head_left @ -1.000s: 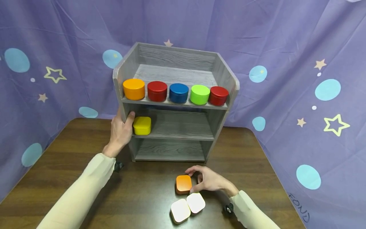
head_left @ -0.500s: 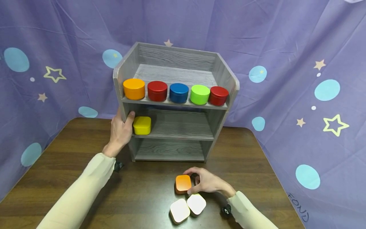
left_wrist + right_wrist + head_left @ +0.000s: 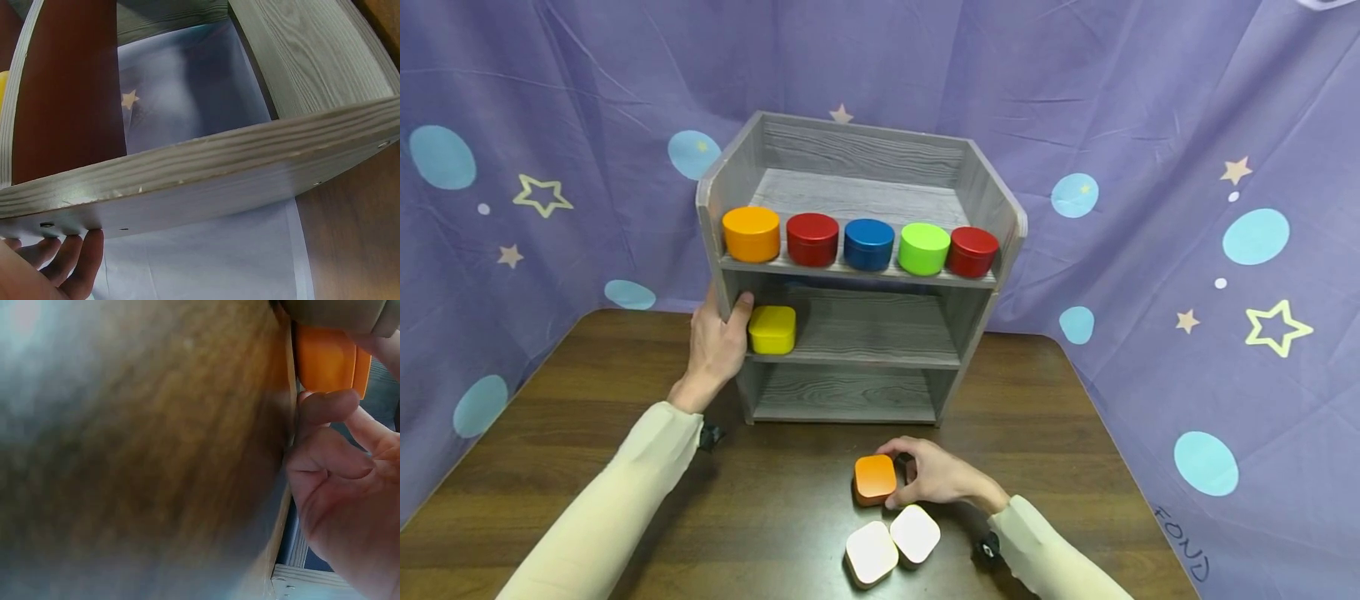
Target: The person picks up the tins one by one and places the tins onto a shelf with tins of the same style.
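My left hand [image 3: 718, 343] grips the left side panel of a grey wooden shelf unit [image 3: 865, 364], thumb inside beside a yellow square tin [image 3: 772, 330]. In the left wrist view its fingers [image 3: 84, 265] press the panel's outer face. My right hand [image 3: 936, 473] pinches an orange square tin [image 3: 876, 477] on the table, thumb at the near side and index finger at the far side. The right wrist view shows the tin [image 3: 325, 359] beyond curled fingers, partly hidden. Two white-looking square tins, one left [image 3: 872, 553] and one right [image 3: 915, 534], lie just nearer, lids washed out by glare.
Several round tins line the top shelf's front edge: orange [image 3: 752, 234], red [image 3: 812, 239], blue [image 3: 869, 244], green [image 3: 924, 248] and another red [image 3: 973, 252]. The unit stands on a brown wooden table [image 3: 1022, 400] before a purple curtain [image 3: 865, 58].
My right hand has closed in on the orange tin and moved slightly left with it. The right white-looking tin has shifted a little. My left hand stays on the shelf panel.
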Demonstrator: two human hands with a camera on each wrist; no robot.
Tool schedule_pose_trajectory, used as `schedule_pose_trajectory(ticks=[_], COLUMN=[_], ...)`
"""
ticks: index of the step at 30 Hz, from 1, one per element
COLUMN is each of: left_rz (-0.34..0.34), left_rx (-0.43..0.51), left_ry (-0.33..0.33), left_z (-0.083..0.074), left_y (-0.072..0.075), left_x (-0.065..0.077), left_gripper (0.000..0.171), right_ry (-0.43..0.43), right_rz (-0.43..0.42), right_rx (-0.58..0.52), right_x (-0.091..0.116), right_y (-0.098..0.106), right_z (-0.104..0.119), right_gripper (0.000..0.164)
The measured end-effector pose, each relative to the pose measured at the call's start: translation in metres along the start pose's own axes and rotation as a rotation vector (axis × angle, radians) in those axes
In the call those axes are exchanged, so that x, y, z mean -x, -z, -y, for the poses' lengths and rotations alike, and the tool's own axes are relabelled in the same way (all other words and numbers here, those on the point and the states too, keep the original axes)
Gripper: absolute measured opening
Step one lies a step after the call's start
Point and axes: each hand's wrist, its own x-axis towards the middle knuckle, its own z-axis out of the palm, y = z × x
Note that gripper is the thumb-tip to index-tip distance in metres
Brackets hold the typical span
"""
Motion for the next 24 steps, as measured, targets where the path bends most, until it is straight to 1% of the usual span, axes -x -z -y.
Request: schedule_pose_trajectory(ticks=[5, 14, 24], left_rz=[-0.001, 0.005, 0.013], left_rx=[-0.003, 0.011, 0.009], left_ry=[-0.014, -0.013, -0.026], left_z=[0.0011, 0.0010, 0.0028], left_y=[-0.0003, 0.0005, 0.0000], left_x=[0.0006, 0.0005, 0.0004], left_gripper=[0.063, 0.062, 0.066], right_ry=[0.008, 0.028, 0.036], right_rz=[-0.011, -0.020, -0.075], right_rx=[0.020, 0.016, -0.004], right_x=[-0.0028, -0.0039, -0.0050], right_y=[-0.0029, -0.0050, -0.0041], right_z=[-0.0014, 0.0005, 0.0046], right_gripper=[0.068, 0.067, 0.062])
